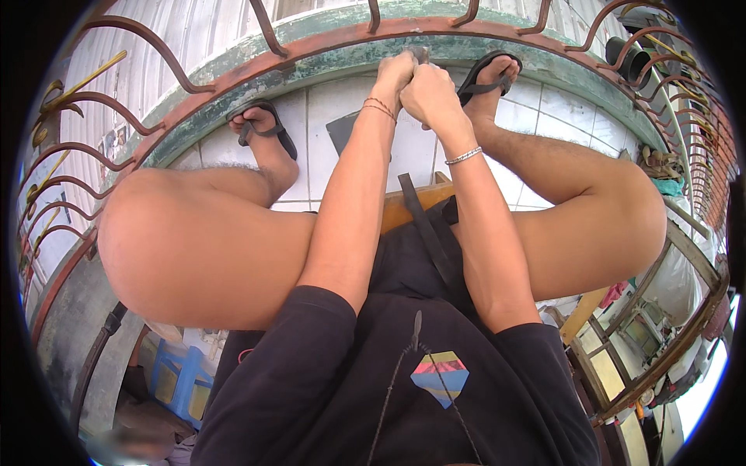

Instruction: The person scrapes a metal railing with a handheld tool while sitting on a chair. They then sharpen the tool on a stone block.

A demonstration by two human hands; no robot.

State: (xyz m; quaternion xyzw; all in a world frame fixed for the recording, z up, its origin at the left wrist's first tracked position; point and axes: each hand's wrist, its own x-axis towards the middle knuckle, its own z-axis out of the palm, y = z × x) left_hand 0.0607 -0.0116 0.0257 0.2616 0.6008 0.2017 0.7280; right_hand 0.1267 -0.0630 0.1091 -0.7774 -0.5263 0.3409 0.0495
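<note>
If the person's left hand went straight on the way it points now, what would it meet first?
Past the small grey thing at the hands, the left hand would probably meet the green ledge first, though the fisheye view leaves the gap unclear.

Fisheye view downward from head height

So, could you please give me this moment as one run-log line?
left hand: curled, against right; right hand: curled; grey item: apparently held by both, kind unclear; dark flat piece: on white tiles
</note>
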